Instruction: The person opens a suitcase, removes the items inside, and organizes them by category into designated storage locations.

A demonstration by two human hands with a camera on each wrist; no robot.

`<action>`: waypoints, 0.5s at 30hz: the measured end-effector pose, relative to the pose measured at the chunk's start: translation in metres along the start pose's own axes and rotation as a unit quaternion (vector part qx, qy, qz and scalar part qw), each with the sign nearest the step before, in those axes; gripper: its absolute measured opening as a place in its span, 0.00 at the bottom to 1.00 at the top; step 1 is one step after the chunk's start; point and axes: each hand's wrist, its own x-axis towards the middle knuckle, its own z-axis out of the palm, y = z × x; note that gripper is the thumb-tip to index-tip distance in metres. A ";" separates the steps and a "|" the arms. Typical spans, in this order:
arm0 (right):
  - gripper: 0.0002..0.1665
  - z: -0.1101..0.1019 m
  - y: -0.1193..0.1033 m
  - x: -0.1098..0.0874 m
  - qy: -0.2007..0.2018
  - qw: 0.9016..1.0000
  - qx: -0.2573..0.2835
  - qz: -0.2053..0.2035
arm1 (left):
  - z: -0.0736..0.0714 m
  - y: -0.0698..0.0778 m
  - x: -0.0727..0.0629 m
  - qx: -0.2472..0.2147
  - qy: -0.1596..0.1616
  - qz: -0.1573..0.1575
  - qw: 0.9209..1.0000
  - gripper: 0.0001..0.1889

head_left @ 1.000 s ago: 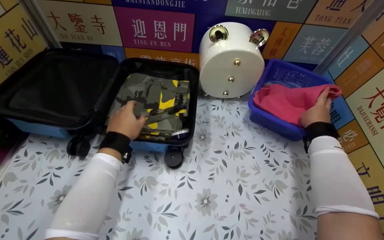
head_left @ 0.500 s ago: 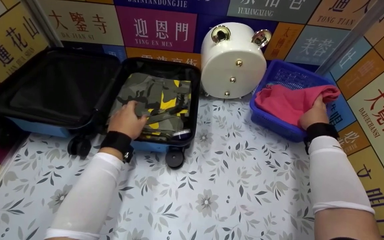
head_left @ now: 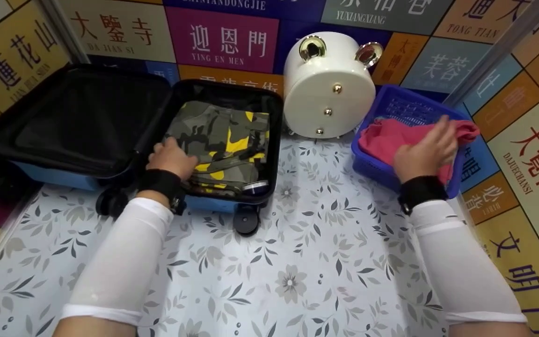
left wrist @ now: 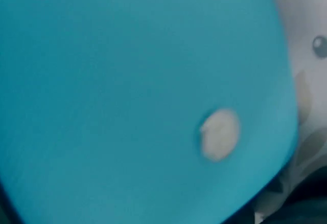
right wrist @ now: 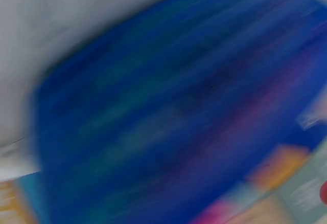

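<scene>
In the head view, my left hand (head_left: 171, 159) rests at the near left corner of the open suitcase half (head_left: 276, 140), beside a folded camouflage garment (head_left: 218, 135) of grey, black and yellow. My right hand (head_left: 426, 152) is over a bundled pink cloth (head_left: 391, 135) inside a blue plastic basket (head_left: 382, 182); its fingers look extended, and whether they touch the cloth is unclear. The left wrist view is filled by the suitcase's light blue shell (left wrist: 127, 96) with a pale round spot. In the right wrist view the basket's side (right wrist: 168, 111) is blurred.
A white drum-shaped case (head_left: 328, 103) with gold knobs and ear-like rings stands between suitcase and basket. The other black-lined suitcase half (head_left: 87, 121) lies at left. A small dark jar-like item (head_left: 255, 188) sits in the suitcase's near right corner. Patterned panels enclose the back and sides.
My right hand has let go of the pink cloth's right end and moved left over the cloth. My left hand has shifted slightly left and toward me along the garment.
</scene>
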 end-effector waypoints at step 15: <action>0.42 0.107 -0.185 -0.126 -0.388 0.846 0.364 0.002 | -0.010 -0.008 0.014 0.034 -0.075 -0.012 0.997 0.45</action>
